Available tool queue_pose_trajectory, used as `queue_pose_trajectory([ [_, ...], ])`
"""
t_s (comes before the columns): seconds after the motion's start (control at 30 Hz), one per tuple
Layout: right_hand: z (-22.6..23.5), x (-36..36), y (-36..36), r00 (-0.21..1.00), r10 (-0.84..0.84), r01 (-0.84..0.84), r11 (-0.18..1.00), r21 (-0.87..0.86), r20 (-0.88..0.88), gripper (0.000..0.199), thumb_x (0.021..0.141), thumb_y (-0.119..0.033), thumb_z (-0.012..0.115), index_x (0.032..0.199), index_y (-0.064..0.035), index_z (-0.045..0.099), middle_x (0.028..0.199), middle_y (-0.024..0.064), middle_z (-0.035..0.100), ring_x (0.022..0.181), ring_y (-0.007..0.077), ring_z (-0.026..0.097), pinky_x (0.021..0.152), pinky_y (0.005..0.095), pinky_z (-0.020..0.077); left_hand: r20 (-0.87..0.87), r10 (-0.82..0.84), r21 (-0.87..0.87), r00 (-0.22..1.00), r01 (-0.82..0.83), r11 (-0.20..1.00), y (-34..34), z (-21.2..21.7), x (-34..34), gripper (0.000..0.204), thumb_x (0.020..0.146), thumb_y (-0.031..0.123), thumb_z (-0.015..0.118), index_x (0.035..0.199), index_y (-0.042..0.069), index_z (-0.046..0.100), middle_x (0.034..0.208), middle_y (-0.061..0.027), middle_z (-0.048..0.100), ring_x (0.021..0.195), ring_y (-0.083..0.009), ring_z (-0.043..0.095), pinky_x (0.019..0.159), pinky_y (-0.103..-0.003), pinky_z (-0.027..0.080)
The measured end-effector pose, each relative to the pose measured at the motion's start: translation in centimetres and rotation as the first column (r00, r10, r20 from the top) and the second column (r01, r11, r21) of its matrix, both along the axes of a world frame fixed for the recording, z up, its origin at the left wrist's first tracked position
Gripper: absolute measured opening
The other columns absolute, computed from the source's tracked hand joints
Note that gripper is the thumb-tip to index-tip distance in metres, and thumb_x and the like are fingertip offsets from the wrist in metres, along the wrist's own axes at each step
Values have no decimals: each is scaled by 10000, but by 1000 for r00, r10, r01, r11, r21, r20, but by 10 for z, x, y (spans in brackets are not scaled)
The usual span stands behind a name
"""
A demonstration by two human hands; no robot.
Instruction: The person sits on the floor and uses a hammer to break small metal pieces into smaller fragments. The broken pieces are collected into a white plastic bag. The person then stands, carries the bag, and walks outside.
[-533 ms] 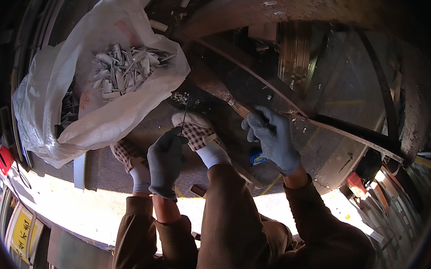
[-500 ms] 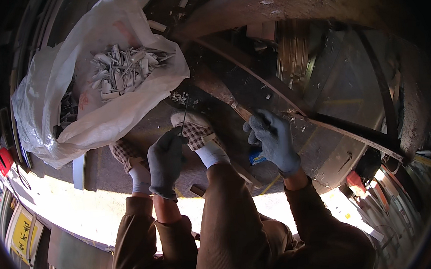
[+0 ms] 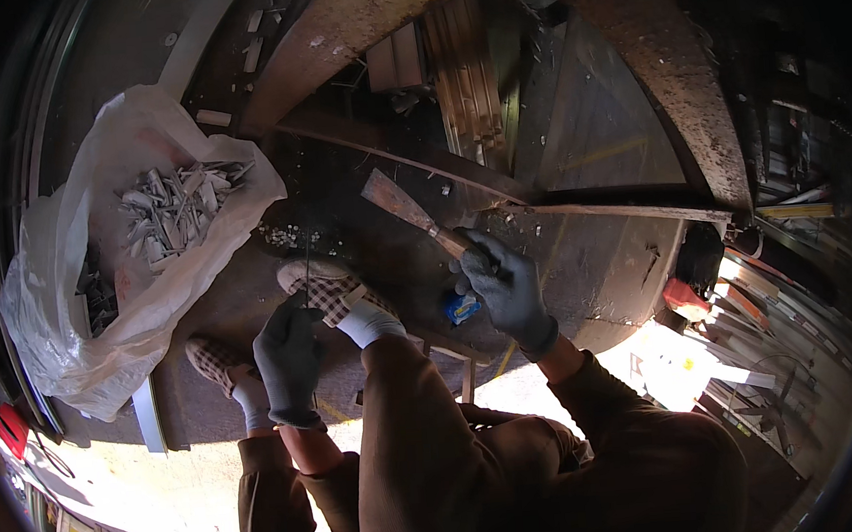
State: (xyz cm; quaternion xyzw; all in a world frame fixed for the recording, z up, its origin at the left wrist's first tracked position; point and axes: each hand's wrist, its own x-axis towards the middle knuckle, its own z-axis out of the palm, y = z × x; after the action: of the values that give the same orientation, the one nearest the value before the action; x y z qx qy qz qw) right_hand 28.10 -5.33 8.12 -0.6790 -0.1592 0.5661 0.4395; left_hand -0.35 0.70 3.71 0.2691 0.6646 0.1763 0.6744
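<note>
My right hand (image 3: 506,285), in a dark glove, grips the wooden handle of a rusty flat scraper (image 3: 404,206) whose blade points up and to the left over the dirty metal floor. My left hand (image 3: 287,360), also gloved, is closed around a thin dark rod (image 3: 306,264) that stands up from it near my checked slipper (image 3: 324,285). A small blue thing (image 3: 462,307) lies just under my right hand.
A large white plastic bag (image 3: 132,306) holding several grey metal strips (image 3: 177,204) lies to the left. Rusty curved steel plates (image 3: 659,62) and a long steel bar (image 3: 630,210) lie ahead. My other slipper (image 3: 217,362) rests lower left. Small white bits (image 3: 291,236) are scattered on the floor.
The view has tilted, so the bag sits lower and further left. My right hand holds the scraper further out to the right. My left hand stays closed by my foot.
</note>
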Motion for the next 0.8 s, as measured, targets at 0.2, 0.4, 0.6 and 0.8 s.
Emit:
queue_pose_trajectory([
  [0.2,-33,13,-65,861,294,-256,956,-146,414,339,984,-221,658,1226,13,686,815,98,695,740,91,662,670,327,551,-144,-128,57,981,138,989,-5,34,-22,305,994,124,590,1248,-11,693,929,-58,743,582,-61,563,493,-227,446],
  [0.4,-37,22,-102,967,188,-162,974,-156,173,318,1027,-277,645,1223,-30,691,853,12,679,699,74,618,572,254,503,-276,-193,137,942,237,962,-31,101,-47,298,972,123,601,1212,-8,718,845,-62,748,631,-92,640,529,-261,492],
  [0.6,1,24,-111,972,184,-177,982,-59,144,258,1029,-199,620,1200,-24,701,899,35,700,745,100,652,605,286,540,-413,-136,310,901,279,909,-83,210,-76,281,969,58,591,1206,-31,712,776,-76,741,692,-134,680,630,-286,533],
  [0.8,45,66,-163,973,96,-77,992,-96,210,293,1011,-231,647,1209,-20,701,877,71,712,696,138,666,574,304,527,-538,-213,482,816,505,716,-117,259,-106,297,973,69,599,1239,-32,682,927,-61,733,634,-98,605,580,-250,492],
])
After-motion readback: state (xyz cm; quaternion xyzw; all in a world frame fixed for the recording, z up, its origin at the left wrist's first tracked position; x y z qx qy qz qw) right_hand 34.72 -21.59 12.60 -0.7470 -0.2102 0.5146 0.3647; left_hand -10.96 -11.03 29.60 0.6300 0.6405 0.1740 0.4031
